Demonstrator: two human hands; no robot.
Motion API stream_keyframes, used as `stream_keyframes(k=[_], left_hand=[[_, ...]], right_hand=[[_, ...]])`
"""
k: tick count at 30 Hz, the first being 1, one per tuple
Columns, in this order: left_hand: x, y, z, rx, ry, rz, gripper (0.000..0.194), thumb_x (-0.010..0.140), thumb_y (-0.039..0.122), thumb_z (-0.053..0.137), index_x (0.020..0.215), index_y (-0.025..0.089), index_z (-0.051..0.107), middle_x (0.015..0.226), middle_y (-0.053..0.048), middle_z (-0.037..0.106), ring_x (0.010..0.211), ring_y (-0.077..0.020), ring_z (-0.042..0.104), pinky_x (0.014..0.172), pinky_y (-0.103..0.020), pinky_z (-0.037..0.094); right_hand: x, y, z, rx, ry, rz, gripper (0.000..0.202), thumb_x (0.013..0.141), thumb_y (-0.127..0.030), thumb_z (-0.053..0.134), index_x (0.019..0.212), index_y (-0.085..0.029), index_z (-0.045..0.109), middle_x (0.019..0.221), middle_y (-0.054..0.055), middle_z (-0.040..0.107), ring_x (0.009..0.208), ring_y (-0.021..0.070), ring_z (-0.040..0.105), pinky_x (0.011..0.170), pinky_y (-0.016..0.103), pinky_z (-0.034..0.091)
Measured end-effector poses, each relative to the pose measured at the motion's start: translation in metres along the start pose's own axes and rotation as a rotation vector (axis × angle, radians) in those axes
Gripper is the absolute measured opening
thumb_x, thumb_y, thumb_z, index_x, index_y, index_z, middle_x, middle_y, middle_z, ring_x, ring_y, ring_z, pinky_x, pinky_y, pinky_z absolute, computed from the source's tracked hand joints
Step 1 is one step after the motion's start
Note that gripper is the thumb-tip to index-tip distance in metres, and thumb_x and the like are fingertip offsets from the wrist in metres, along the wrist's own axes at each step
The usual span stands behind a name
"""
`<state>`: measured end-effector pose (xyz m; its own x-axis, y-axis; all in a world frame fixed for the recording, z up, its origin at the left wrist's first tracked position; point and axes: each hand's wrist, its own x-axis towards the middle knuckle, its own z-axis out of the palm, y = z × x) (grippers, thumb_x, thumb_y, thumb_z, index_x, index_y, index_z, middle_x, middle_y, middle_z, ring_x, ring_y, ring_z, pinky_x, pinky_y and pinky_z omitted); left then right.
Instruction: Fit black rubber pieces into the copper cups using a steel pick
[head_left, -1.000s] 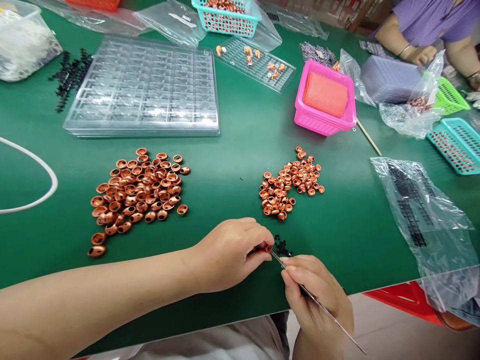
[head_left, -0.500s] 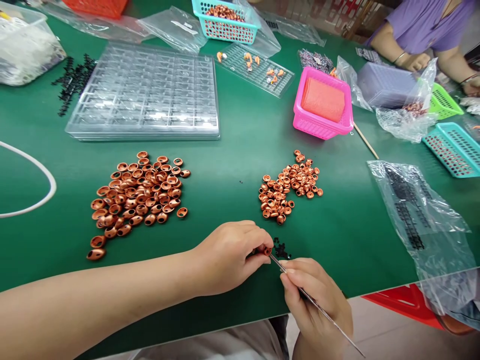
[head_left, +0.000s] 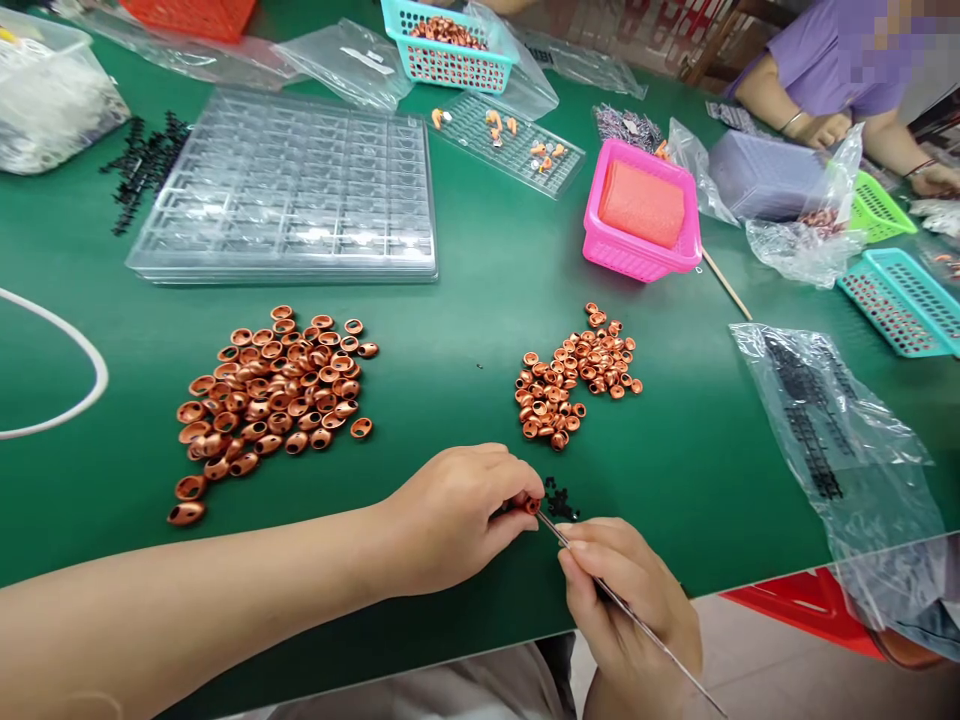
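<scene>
Near the table's front edge, my left hand (head_left: 465, 515) pinches a small copper-coloured shell (head_left: 532, 506) between thumb and fingers; part of it is hidden. A thin metal rod-like tool (head_left: 637, 618) is gripped in my right hand (head_left: 637, 600), and its tip meets the shell. Just behind the fingertips lies a cluster of tiny black parts (head_left: 561, 499). Beyond my left forearm spreads a larger pile of hollow copper-coloured shells (head_left: 281, 390). A smaller pile of similar pieces (head_left: 551, 400) lies behind my hands.
Stacked clear plastic trays (head_left: 292, 200) stand at back left, beside black sprues (head_left: 142, 165). A pink basket (head_left: 637, 255) holds an orange-red block. At right lies a plastic bag (head_left: 832, 420) of black parts. A person in a purple top (head_left: 802, 60) sits across the table.
The whole view has shifted very slightly. Both hands keep the same pose, with the tool tip still at the shell.
</scene>
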<state>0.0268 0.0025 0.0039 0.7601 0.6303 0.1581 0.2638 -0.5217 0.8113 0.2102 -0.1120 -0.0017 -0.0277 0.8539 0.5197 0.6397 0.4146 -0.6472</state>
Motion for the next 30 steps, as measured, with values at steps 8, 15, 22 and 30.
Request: stream_keyframes(k=[8, 15, 22, 30], left_hand=[[-0.0004, 0.0011, -0.0014, 0.001, -0.006, 0.001, 0.007, 0.086, 0.012, 0.066, 0.090, 0.016, 0.063, 0.075, 0.001, 0.066, 0.070, -0.0139, 0.056, 0.065, -0.024, 0.042], [0.0002, 0.0011, -0.0006, 0.003, 0.001, 0.006, 0.008, 0.085, 0.011, 0.067, 0.089, 0.016, 0.063, 0.075, 0.001, 0.066, 0.069, -0.0138, 0.056, 0.064, -0.024, 0.042], [-0.0010, -0.0002, -0.0011, 0.011, -0.009, -0.006, 0.007, 0.085, 0.010, 0.066, 0.089, 0.016, 0.064, 0.075, 0.001, 0.066, 0.070, -0.0144, 0.056, 0.064, -0.025, 0.043], [-0.0018, -0.0003, -0.0007, 0.013, -0.012, -0.006, 0.006, 0.086, 0.012, 0.065, 0.090, 0.016, 0.064, 0.076, 0.001, 0.065, 0.070, -0.0143, 0.056, 0.064, -0.025, 0.043]], right_hand=[[-0.0008, 0.0017, 0.0006, 0.005, -0.021, -0.015, 0.037, 0.080, 0.005, 0.063, 0.110, -0.016, 0.060, 0.100, 0.008, 0.070, 0.092, 0.0164, 0.068, 0.078, 0.033, 0.060], [-0.0034, 0.0028, 0.0000, 0.010, -0.020, -0.029, 0.037, 0.079, 0.007, 0.064, 0.109, -0.014, 0.060, 0.101, 0.008, 0.070, 0.094, 0.0165, 0.066, 0.079, 0.034, 0.060], [-0.0034, 0.0025, 0.0036, 0.024, 0.004, -0.016, 0.037, 0.080, 0.005, 0.064, 0.110, -0.016, 0.060, 0.101, 0.008, 0.070, 0.092, 0.0161, 0.067, 0.076, 0.034, 0.060], [-0.0012, 0.0017, 0.0031, 0.013, -0.003, 0.009, 0.035, 0.083, 0.001, 0.063, 0.111, -0.020, 0.060, 0.099, 0.007, 0.072, 0.089, 0.0160, 0.069, 0.074, 0.033, 0.061]])
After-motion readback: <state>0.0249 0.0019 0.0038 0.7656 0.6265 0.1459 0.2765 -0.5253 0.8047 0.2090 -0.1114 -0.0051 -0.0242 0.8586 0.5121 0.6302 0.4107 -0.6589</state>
